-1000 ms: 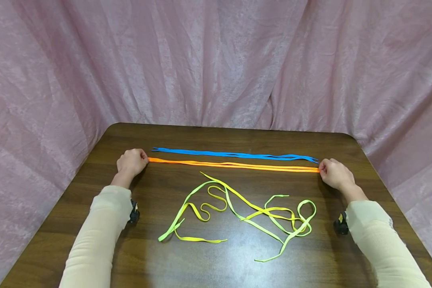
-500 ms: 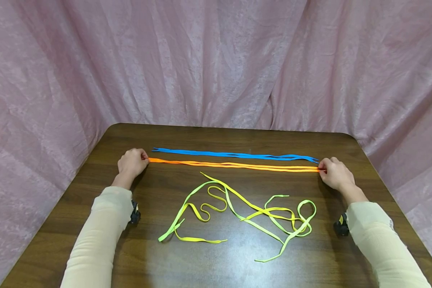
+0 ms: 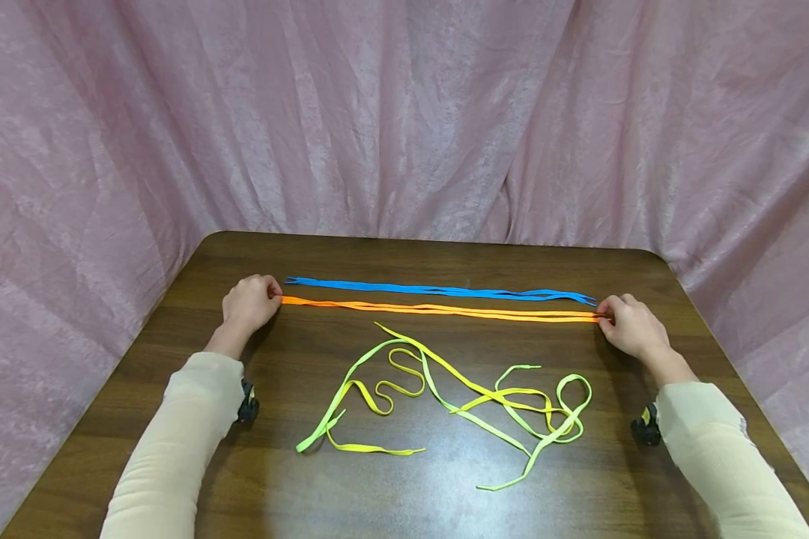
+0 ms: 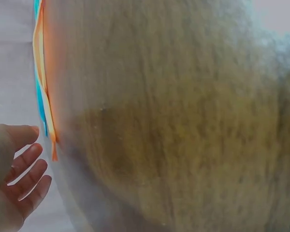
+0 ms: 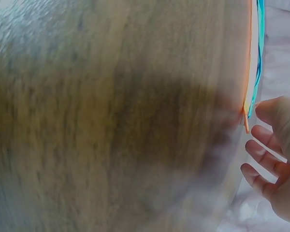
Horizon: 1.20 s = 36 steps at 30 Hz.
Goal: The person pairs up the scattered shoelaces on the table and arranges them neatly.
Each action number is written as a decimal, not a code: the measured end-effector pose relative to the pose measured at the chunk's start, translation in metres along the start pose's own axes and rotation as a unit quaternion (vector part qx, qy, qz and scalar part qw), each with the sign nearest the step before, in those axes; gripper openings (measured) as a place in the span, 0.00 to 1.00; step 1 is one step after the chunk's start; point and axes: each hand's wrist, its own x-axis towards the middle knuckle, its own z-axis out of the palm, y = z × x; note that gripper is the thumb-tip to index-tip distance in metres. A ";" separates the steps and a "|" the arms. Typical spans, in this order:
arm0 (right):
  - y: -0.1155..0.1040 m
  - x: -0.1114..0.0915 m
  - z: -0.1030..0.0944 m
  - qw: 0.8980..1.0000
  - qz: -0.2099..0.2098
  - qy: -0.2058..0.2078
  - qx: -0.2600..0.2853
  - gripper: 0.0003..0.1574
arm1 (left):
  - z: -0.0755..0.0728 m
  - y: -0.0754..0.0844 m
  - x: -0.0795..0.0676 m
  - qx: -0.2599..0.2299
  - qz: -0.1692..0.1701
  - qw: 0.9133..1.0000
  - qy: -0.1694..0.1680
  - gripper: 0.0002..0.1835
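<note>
Two flat orange shoelaces lie side by side, nearly straight, across the table. Just behind them runs a bundle of blue shoelaces. At the orange laces' left end is my left hand; in the left wrist view its thumb and fingers are spread, with the orange tip loose beside them. My right hand is at the opposite end. Its fingers stand apart in the right wrist view, and the orange tip shows just off the fingertips.
Nearer the front, yellow shoelaces and light green shoelaces lie in loose, crossing curves on the brown wooden table. A pink curtain hangs behind the table and along both sides.
My fingers have loosened from both ends of the orange shoelaces, and the right end now shows at the fingertips. The laces on the table have stayed put.
</note>
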 end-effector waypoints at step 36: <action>-0.069 0.002 0.000 0.988 -0.155 0.006 -0.014 0.18 | 0.010 0.108 -0.016 0.064 0.265 0.961 -0.043 0.17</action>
